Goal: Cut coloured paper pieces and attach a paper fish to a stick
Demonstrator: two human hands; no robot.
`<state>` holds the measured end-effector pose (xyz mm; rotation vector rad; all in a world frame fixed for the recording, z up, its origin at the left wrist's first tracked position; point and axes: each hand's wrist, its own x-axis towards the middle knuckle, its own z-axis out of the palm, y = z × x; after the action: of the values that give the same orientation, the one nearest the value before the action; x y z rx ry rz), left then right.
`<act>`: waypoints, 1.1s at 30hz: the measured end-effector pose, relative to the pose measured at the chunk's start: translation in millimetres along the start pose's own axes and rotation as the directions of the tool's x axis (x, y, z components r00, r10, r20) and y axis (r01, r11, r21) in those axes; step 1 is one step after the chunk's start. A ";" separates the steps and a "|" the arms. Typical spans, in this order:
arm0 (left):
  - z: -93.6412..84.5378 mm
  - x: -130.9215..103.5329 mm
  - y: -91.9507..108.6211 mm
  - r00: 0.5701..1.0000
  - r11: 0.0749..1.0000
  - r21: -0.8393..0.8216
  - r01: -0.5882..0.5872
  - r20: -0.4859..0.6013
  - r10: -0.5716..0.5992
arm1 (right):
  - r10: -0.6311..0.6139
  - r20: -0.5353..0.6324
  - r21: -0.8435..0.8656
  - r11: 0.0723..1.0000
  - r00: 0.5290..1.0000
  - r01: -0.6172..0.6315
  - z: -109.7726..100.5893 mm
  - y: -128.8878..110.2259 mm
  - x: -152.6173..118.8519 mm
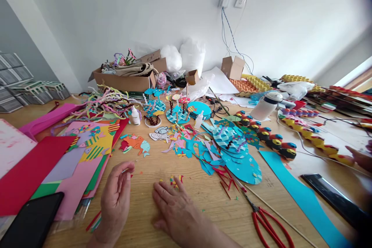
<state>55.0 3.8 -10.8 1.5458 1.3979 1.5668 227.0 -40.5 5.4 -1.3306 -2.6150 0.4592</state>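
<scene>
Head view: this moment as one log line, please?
left hand: cupped | right hand: palm down by paper scraps | red-handled scissors: on table

- From my head, I am looking forward and down, near my left hand and right hand.
- I am facing the wall at twelve o'clock.

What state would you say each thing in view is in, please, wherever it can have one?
Left hand: half curled; whether it holds anything is unclear.
Right hand: palm down, fingers spread, on the table.
Paper scraps: loose, by the right fingertips.
Scissors: lying flat.
Black phone: lying flat.
White glue bottle: upright.
Cardboard box: open, filled.
Red sheet: uncrumpled.
</scene>
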 end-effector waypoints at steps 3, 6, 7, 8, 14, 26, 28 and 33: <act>1.6 -0.7 1.8 1.000 1.000 0.015 -0.023 0.005 0.023 | 0.066 -0.016 -0.011 0.998 0.998 -0.066 -2.1 -0.9 -2.2; 2.5 -1.1 2.3 0.998 0.998 0.040 -0.052 0.021 0.051 | 0.013 -0.049 -0.012 1.000 0.999 -0.014 0.6 -10.4 9.4; 2.5 -1.3 2.3 0.998 0.997 0.048 -0.060 0.025 0.059 | -0.011 -0.058 -0.009 1.000 0.998 0.010 2.3 -13.2 13.7; 2.3 -1.5 2.4 0.998 0.996 0.055 -0.066 0.029 0.064 | -0.029 -0.063 -0.006 1.000 0.998 0.028 4.0 -14.9 16.8; 0.0 -1.9 4.5 0.998 0.996 0.068 -0.064 0.031 0.062 | 0.022 -0.018 -0.003 1.000 1.000 -0.022 2.4 1.8 0.8; -5.1 12.4 26.3 0.922 0.900 0.260 -0.349 0.270 0.279 | 0.327 -0.154 0.047 0.945 0.933 -0.323 -19.5 36.4 -15.3; -2.6 31.5 40.8 0.848 0.817 0.338 -0.468 0.433 0.306 | 0.307 -0.227 0.071 0.952 0.924 -0.298 -16.2 42.3 -13.3; 35.2 103.9 45.0 0.666 0.614 0.495 -0.615 0.743 0.067 | 0.241 -0.385 0.096 0.971 0.891 -0.221 3.1 51.2 -10.2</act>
<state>79.3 92.9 63.6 2.6832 1.3355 0.3968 270.9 -21.0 -15.3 -1.5416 -2.1167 0.2497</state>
